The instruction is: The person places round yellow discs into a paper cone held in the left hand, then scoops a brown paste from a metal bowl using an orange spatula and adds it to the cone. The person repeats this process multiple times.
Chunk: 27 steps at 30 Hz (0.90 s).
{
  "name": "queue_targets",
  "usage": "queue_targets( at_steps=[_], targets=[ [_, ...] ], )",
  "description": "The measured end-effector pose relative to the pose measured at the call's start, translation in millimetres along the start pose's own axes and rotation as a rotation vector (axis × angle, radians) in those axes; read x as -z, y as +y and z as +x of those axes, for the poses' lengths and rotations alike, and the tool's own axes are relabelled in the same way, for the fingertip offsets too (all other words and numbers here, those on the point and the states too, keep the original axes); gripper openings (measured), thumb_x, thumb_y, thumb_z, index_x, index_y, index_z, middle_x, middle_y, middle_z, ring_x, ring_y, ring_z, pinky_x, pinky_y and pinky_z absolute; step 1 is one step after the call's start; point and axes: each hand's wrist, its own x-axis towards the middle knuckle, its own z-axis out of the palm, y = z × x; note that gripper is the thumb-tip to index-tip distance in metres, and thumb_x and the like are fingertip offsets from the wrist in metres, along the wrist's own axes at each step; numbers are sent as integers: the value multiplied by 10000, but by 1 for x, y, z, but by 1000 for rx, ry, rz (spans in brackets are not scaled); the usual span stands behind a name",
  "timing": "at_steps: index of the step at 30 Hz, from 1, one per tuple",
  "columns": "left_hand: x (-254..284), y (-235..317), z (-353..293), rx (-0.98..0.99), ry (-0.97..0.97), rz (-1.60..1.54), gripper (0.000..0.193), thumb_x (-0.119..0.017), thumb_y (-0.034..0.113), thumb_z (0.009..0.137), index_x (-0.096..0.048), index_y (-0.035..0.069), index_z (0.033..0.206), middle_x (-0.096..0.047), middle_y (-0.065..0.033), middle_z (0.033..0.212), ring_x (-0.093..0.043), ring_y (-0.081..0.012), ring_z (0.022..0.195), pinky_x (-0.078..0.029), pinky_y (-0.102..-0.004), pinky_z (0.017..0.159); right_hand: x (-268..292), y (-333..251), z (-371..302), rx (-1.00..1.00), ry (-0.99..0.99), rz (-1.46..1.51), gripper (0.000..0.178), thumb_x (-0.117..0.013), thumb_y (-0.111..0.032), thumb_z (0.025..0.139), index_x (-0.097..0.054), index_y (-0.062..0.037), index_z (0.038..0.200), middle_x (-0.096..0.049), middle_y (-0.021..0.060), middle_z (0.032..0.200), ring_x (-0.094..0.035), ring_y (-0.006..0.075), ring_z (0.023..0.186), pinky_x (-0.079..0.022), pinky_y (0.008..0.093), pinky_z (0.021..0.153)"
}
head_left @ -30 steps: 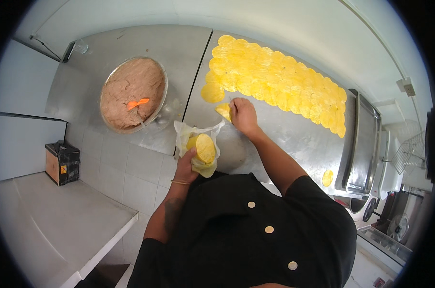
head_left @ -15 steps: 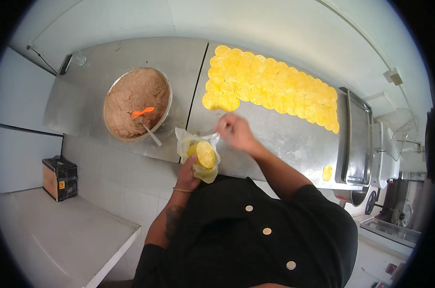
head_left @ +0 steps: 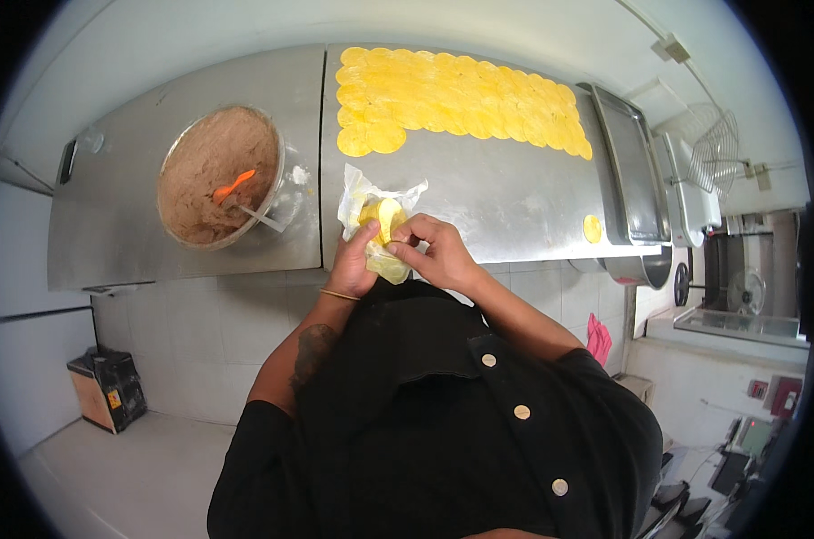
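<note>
My left hand [head_left: 354, 266] holds a stack of thin yellow dough rounds [head_left: 369, 214] in a crumpled, translucent wrapper [head_left: 353, 190], close to the steel table's [head_left: 488, 193] front edge. With its thumb and fingers, my right hand [head_left: 441, 255] pinches the edge of the top round [head_left: 390, 218], which looks partly lifted and bent. Beyond my hands, overlapping yellow rounds [head_left: 452, 94] lie in rows on the table, the nearest row only begun at its left end. A single round [head_left: 592, 229] rests apart near the right front edge.
On the left, a large metal bowl [head_left: 282, 160] contains brown paste [head_left: 214, 157]. An orange utensil [head_left: 234, 186] and a pale handle [head_left: 263, 218] stick out of it. A metal tray [head_left: 629, 162] sits at the table's right end. A black box [head_left: 110, 391] stands lower left.
My right hand has come from over the table down to the stack and now grips the top round's edge. The whole view has shifted and turned slightly.
</note>
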Motion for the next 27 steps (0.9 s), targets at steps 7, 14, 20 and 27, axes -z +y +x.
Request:
queue_targets(
  at_steps=[7, 14, 20, 27],
  targets=[
    [-2, -11, 6, 17, 10, 65, 478, -511, 263, 1118, -467, 54, 1545, -610, -123, 1437, -614, -275, 1294, -480, -437, 1121, 1, 15, -8, -91, 81, 36, 98, -691, -111, 1000, -672, -15, 998, -666, 79, 828, -620, 174, 727, -522, 340, 684],
    [1, -25, -12, -137, 104, 491, 512, -618, 206, 1055, -486, 58, 1527, -628, -127, 1422, -644, -283, 1283, -523, -440, 1095, 34, 130, 91, -106, 201, -295, 72, -606, -89, 971, -647, -31, 959, -695, 256, 970, -648, 478, 920, -526, 539, 794],
    [0, -44, -13, -104, 270, -14, 617, -660, 194, 1028, -412, 101, 1584, -584, -112, 1467, -617, -308, 1325, -503, -502, 1145, 51, 203, 173, 242, 294, -529, 96, -668, -130, 957, -677, -40, 987, -692, 228, 917, -657, 437, 885, -526, 537, 797],
    [-16, -56, -16, -204, 318, -46, 621, -650, 197, 1036, -395, 113, 1596, -573, -116, 1481, -589, -302, 1360, -491, -506, 1157, 69, 176, 190, 255, 355, -494, 237, -687, -230, 966, -726, -67, 1133, -722, 200, 1041, -661, 400, 1011, -522, 500, 898]
  ],
)
